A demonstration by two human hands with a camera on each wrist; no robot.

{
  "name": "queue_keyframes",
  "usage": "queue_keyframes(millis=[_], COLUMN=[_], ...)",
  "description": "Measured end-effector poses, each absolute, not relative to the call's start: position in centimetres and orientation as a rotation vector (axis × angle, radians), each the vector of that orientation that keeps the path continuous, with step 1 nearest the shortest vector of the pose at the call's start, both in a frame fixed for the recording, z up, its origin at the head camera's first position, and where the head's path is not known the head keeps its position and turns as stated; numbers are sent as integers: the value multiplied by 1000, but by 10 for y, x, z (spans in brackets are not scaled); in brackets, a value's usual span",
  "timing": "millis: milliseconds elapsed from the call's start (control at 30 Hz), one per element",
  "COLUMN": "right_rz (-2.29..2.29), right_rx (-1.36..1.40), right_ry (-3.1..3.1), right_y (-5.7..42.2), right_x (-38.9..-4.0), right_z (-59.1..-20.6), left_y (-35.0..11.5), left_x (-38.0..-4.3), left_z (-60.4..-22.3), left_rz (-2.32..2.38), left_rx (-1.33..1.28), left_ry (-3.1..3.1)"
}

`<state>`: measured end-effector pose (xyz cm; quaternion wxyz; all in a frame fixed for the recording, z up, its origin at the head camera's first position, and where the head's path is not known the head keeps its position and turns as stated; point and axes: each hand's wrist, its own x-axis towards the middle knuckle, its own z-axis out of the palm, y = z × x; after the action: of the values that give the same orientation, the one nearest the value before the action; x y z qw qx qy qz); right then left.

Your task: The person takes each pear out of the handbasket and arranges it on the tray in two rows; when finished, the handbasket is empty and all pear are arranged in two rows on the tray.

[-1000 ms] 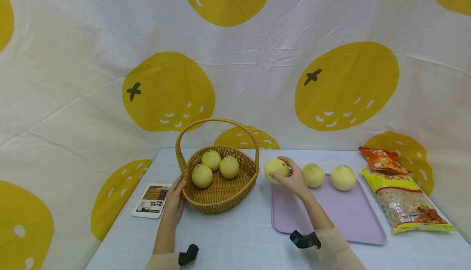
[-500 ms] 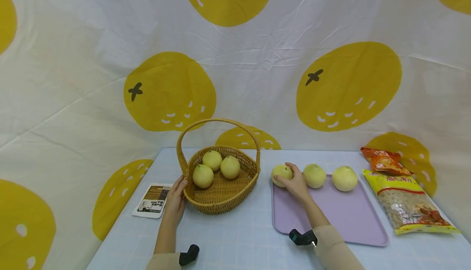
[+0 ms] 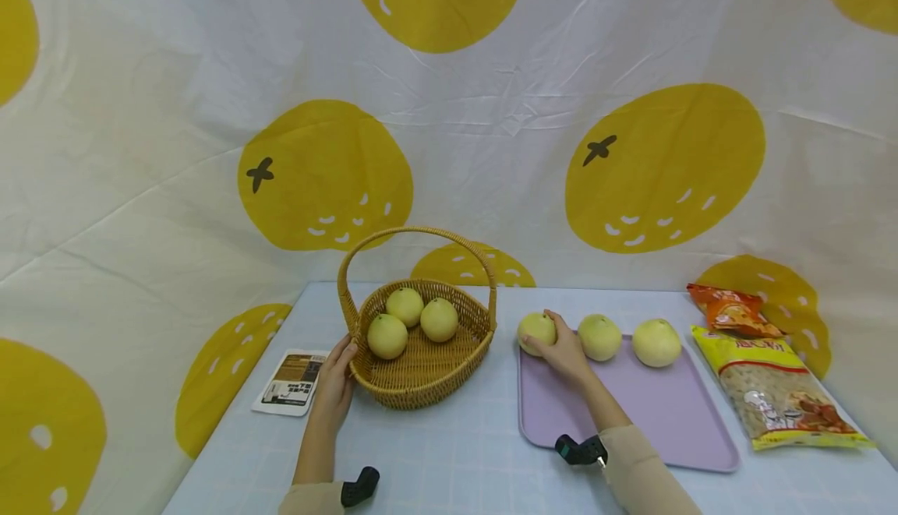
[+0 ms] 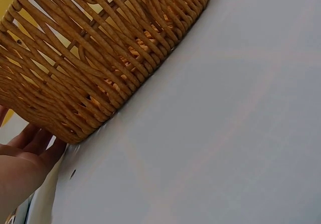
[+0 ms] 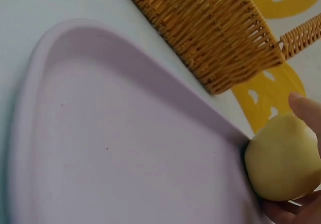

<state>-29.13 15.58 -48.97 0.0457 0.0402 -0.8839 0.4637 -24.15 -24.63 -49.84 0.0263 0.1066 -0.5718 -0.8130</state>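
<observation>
In the head view my right hand (image 3: 567, 353) grips a round yellow-green fruit (image 3: 535, 333) at the back left corner of the lilac tray (image 3: 631, 421). The right wrist view shows thumb and fingers round this fruit (image 5: 281, 158), which sits right at the tray's rim (image 5: 150, 63). Two similar fruits stand to its right along the tray's back, a middle one (image 3: 599, 337) and a right one (image 3: 656, 343). My left hand (image 3: 333, 382) rests its fingers against the left outer wall of the wicker basket (image 3: 421, 379). Three more such fruits (image 3: 387, 336) lie inside the basket.
The basket's tall arched handle (image 3: 419, 229) rises above its bowl. A white printed packet (image 3: 289, 382) lies left of my left hand. Right of the tray are a yellow-edged food bag (image 3: 779, 390) and an orange snack bag (image 3: 733, 309). A fruit-patterned cloth (image 3: 491, 172) hangs behind the table.
My right hand has lowered the fruit slightly rightward onto the tray's back left corner, and has stayed there since half a second ago. The left hand and basket keep their place.
</observation>
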Motion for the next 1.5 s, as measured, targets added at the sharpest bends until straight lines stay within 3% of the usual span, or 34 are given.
queue_keyframes(millis=[400, 1500], right_rz=[1355, 1280], right_rx=[287, 295], right_ry=[-2646, -2700], right_y=[161, 157], right_x=[-292, -272], right_z=[-495, -498], left_y=[-246, -247], left_x=[-241, -241], left_z=[-497, -501], left_rz=[-2519, -2520], left_rx=[325, 323], left_ry=[-1757, -1750])
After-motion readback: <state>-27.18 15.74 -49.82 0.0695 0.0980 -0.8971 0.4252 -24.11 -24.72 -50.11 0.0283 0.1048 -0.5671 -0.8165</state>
